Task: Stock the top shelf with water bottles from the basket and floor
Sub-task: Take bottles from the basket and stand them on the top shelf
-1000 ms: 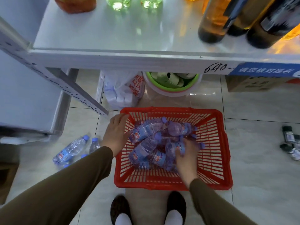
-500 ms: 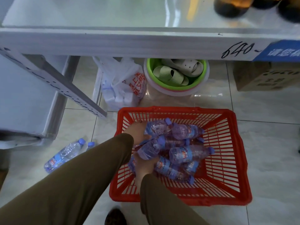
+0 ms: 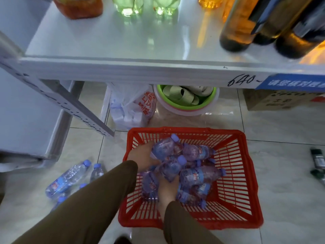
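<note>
A red plastic basket sits on the tiled floor and holds several small water bottles with blue caps and blue labels. My left hand is inside the basket at its left side, wrapped around a water bottle that points up-right. My right hand comes in from below and grips another water bottle in the middle of the pile. More loose bottles lie on the floor left of the basket. The white shelf stretches across the top.
On the shelf stand an orange jar, green bottles and dark glass bottles at the right. Under it are a white plastic bag, a green basin with slippers and a cardboard box. A slanted shelf post runs left of the basket.
My left hand moved from the basket's left rim into the pile and closed on a bottle. My right hand shifted left and took hold of a middle bottle. The view tilted up again.
</note>
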A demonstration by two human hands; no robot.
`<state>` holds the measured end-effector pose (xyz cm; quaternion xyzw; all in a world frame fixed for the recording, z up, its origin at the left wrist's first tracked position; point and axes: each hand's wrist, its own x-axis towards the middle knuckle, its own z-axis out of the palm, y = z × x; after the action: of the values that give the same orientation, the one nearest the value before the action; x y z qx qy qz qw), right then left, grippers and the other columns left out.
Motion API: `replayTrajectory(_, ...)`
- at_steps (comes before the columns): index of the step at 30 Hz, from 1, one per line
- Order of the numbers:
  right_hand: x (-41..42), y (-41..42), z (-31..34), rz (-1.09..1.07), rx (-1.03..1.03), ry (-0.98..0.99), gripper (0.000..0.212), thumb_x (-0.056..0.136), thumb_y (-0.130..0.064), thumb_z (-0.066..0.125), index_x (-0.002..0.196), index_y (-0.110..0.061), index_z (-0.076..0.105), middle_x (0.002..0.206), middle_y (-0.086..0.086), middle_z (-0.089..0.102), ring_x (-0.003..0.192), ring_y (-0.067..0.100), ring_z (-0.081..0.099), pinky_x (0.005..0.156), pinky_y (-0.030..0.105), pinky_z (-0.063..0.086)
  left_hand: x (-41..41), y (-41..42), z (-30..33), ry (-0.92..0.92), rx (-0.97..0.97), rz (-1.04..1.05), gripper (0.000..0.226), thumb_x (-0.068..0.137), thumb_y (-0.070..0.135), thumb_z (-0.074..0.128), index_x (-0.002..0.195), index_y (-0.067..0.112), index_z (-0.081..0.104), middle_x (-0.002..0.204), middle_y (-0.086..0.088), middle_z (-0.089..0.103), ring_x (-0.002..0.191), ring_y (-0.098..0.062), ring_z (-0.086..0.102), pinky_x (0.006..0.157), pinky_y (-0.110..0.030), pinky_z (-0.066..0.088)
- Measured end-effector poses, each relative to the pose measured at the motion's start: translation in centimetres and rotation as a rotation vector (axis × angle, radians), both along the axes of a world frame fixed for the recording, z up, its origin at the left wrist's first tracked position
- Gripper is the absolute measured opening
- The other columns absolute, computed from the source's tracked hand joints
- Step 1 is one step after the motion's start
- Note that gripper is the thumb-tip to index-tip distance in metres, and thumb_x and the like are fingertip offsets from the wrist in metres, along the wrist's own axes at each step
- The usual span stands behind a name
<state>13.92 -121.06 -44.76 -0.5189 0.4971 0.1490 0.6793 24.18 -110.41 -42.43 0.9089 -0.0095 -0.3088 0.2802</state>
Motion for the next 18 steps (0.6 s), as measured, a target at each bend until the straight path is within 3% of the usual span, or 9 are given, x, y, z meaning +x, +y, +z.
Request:
replayTrajectory(4,-0.5,-4.7,6.2,0.117,-0.100,-0.101,0.091,0.082,-0.038,0.083,0.155,-0.024,0.031,0.153,0.000,0.048,0.137,0.028,0.050,0.111,0.052,0.044,-2.9,1.4,5.8,0.027,-0.025,0.142,0.080,0.067,0.055,0.080,0.136,0.039,0.043,0.127,0.005,0.065,0.110,-0.022,0.064,0.090,-0.036,0.052)
replayTrajectory(7,0.1,-8.4,12.5,0.188,-0.196,-0.204,0.062,0.079,-0.028,0.085,0.131,-0.024,0.050,0.128,0.003,0.067,0.114,0.023,0.066,0.103,0.048,0.052,-5.7,2.0,11.2,0.056,-0.154,0.250,0.072,0.061,0.057,0.080,0.123,0.045,0.046,0.116,0.015,0.070,0.102,-0.011,0.069,0.090,-0.042,0.057)
replayTrajectory(9,0.2,-10.2,17.2,0.219,-0.248,-0.265,0.061,0.073,-0.028,0.087,0.124,-0.021,0.055,0.117,0.005,0.073,0.106,0.023,0.071,0.099,0.048,0.055,-7.4,2.2,15.4,0.071,-0.240,0.305,0.068,0.062,0.053,0.083,0.120,0.045,0.047,0.114,0.017,0.070,0.101,-0.006,0.069,0.090,-0.041,0.058)
replayTrajectory(13,0.0,-12.2,28.0,0.264,-0.194,-0.405,0.050,0.086,-0.015,0.079,0.126,-0.028,0.051,0.121,0.001,0.072,0.107,0.011,0.071,0.095,0.033,0.054,-9.5,1.9,25.9,0.045,-0.363,0.384,0.053,0.067,0.039,0.088,0.106,0.043,0.053,0.104,0.010,0.074,0.094,-0.009,0.072,0.087,-0.044,0.059)
replayTrajectory(15,0.3,-12.7,33.7,0.287,-0.150,-0.482,0.050,0.090,-0.015,0.074,0.132,-0.023,0.048,0.125,0.001,0.069,0.109,0.007,0.070,0.090,0.025,0.054,-9.7,1.4,31.8,-0.012,-0.405,0.381,0.050,0.070,0.031,0.088,0.106,0.037,0.054,0.104,0.004,0.073,0.093,-0.006,0.071,0.086,-0.035,0.058)
replayTrajectory(17,1.1,-12.7,39.7,0.313,-0.157,-0.566,0.052,0.089,-0.022,0.073,0.134,-0.018,0.048,0.128,0.000,0.067,0.112,0.007,0.068,0.092,0.025,0.055,-9.4,1.2,37.9,-0.071,-0.439,0.379,0.050,0.073,0.022,0.088,0.110,0.027,0.055,0.105,0.002,0.073,0.091,-0.002,0.070,0.079,-0.019,0.053)
replayTrajectory(18,1.5,-12.7,42.5,0.316,-0.168,-0.610,0.054,0.088,-0.027,0.075,0.134,-0.017,0.049,0.127,-0.002,0.068,0.114,0.009,0.067,0.094,0.026,0.054,-9.1,1.2,40.8,-0.106,-0.458,0.369,0.051,0.073,0.021,0.088,0.112,0.024,0.056,0.106,0.002,0.073,0.092,-0.003,0.070,0.078,-0.018,0.053)
